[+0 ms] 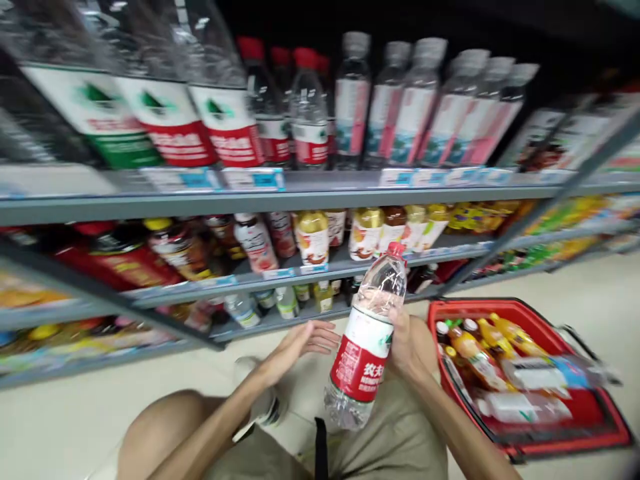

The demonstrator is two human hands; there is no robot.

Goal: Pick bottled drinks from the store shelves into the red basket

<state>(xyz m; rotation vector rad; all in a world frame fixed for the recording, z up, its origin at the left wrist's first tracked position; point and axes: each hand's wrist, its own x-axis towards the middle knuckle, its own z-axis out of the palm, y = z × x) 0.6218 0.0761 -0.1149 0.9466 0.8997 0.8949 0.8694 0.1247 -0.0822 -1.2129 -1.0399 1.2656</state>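
A large clear water bottle (367,340) with a red cap and a red-and-white label tilts in front of my knees, its cap up and to the right. My right hand (400,340) is wrapped round its right side, just below the shoulder. To the left of the bottle, my left hand (313,340) reaches toward it with fingers stretched out and nothing in them. Its fingertips are close to the label; whether they touch cannot be made out.
A red shopping basket (500,310) with several drink bottles stands on the floor at right. Ahead, a grey shelf (320,198) holds large red-labelled bottles (227,127) and pink-labelled bottles (413,110). Lower shelves carry juice bottles (313,237). A slanting shelf post (525,220) crosses at right.
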